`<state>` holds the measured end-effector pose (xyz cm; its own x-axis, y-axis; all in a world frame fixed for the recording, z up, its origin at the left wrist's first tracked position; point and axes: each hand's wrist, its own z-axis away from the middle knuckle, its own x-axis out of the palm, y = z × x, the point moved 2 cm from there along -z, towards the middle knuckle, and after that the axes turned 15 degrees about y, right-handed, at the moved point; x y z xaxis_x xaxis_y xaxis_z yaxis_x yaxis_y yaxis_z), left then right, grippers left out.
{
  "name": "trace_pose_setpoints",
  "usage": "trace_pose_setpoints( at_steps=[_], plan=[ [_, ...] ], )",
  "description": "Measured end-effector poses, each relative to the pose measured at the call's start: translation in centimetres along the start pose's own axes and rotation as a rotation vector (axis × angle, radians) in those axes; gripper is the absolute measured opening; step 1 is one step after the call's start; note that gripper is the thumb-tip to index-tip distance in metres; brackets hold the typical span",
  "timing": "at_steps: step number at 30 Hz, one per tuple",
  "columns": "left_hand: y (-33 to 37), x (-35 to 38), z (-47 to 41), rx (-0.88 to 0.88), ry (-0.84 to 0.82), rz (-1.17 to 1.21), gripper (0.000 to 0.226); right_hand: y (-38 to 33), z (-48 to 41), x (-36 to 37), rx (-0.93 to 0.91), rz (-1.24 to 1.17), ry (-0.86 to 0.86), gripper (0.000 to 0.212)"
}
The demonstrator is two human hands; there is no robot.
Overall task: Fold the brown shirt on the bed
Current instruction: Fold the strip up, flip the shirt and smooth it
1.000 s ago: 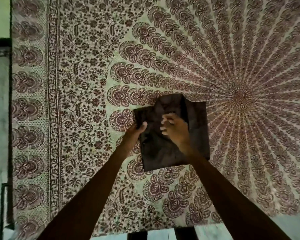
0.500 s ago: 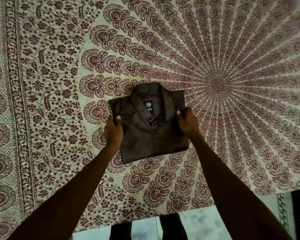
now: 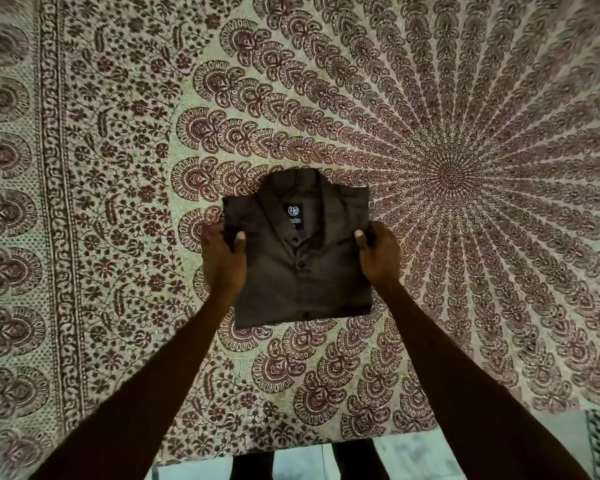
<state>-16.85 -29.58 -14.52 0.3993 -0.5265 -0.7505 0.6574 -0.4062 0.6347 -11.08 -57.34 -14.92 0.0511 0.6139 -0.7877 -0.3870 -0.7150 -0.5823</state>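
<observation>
since a second ago the bundle had been turned over: where the plain back of the folded packet had faced me, the collar side now faced up, and my hands had gone from its top to its two edges. half a second ago they already sat at those edges, and since then the grip had barely shifted.

going left to right: the printed cotton bedspread (image 3: 84, 237), cream with dark red floral borders and a mandala fanning out from the right, covered the bed all round. my left hand (image 3: 222, 261) gripped the left edge of the folded brown button-up shirt (image 3: 302, 271), thumb lying on top of the cloth and the other fingers tucked beneath, so that hand was closed on fabric. the shirt sat as a compact rectangle near the middle of the bed, collar pointing away from me, its small dark neck label (image 3: 294, 213) and the button placket showing down the centre. my right hand (image 3: 378, 256) held the right edge the same way, thumb over, fingers under. whether the packet lay fully on the spread or was lifted a little, i could not tell.

i judged the folding was essentially done: sleeves and hem were hidden underneath, the front was neat. what remained seemed only squaring it and letting go.
</observation>
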Motion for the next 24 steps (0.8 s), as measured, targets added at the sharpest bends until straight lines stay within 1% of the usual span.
trace_pose_setpoints(
  at_steps=[1, 3, 5, 7, 9, 12, 13, 14, 15, 16, 17, 18, 19, 21, 22, 23, 24],
  plan=[
    [-0.2, 0.2, 0.3, 0.003, 0.018, 0.010, 0.040, 0.0, 0.0, 0.2, -0.019, -0.007, 0.040, 0.041],
    [-0.6, 0.3, 0.6, -0.071, 0.038, 0.054, 0.038, -0.4, 0.1, 0.4, -0.084, 0.002, 0.065, 0.040],
    [-0.9, 0.3, 0.3, -0.168, 0.067, 0.076, 0.032, -0.9, -0.1, 1.0, -0.136, 0.087, 0.023, 0.036],
    [-0.8, 0.0, 0.0, -0.206, 0.096, 0.047, 0.028, -1.4, -0.2, 1.5, -0.162, 0.163, -0.033, 0.034],
    [-0.4, -0.2, -0.3, -0.224, 0.098, 0.007, 0.030, -1.8, 0.0, 1.5, -0.102, 0.181, -0.025, 0.036],
    [0.0, -0.1, -0.2, -0.214, 0.071, -0.052, 0.036, -1.7, 0.3, 1.5, 0.169, 0.064, -0.008, 0.033],
    [0.0, 0.1, -0.2, -0.183, 0.061, -0.080, 0.038, -1.5, 0.3, 1.4, 0.235, 0.030, -0.007, 0.032],
    [-0.1, 0.1, -0.2, -0.143, 0.064, -0.110, 0.040, -1.5, 0.3, 1.2, 0.258, 0.032, 0.010, 0.032],
    [-0.2, 0.1, -0.2, -0.094, 0.086, -0.143, 0.042, -1.5, 0.1, 0.9, 0.232, 0.061, 0.061, 0.032],
    [-0.1, -0.1, -0.2, -0.029, 0.125, -0.185, 0.045, -1.5, 0.1, 0.5, 0.167, 0.105, 0.138, 0.032],
    [0.1, -0.3, -0.2, 0.072, 0.172, -0.231, 0.049, -1.5, 0.0, 0.2, 0.064, 0.143, 0.213, 0.034],
    [0.5, -0.4, -0.1, 0.203, 0.198, -0.261, 0.053, -1.7, 0.0, 0.1, -0.067, 0.162, 0.260, 0.038],
    [0.8, -0.3, 0.0, 0.349, 0.187, -0.280, 0.056, -1.8, 0.1, 0.3, -0.208, 0.180, 0.262, 0.042],
    [1.0, 0.6, 0.5, 0.599, 0.061, -0.318, 0.061, -1.8, 0.3, 1.2, -0.443, 0.285, 0.145, 0.049],
    [0.7, 1.2, 0.8, 0.681, -0.008, -0.348, 0.063, -1.4, 0.2, 2.0, -0.510, 0.349, 0.062, 0.052],
    [0.1, 2.0, 0.9, 0.724, -0.057, -0.391, 0.065, -0.9, -0.1, 2.6, -0.535, 0.402, -0.008, 0.054],
    [-0.6, 2.8, 0.8, 0.731, -0.082, -0.434, 0.065, -0.3, -0.7, 3.2, -0.523, 0.438, -0.051, 0.056]
  ],
)
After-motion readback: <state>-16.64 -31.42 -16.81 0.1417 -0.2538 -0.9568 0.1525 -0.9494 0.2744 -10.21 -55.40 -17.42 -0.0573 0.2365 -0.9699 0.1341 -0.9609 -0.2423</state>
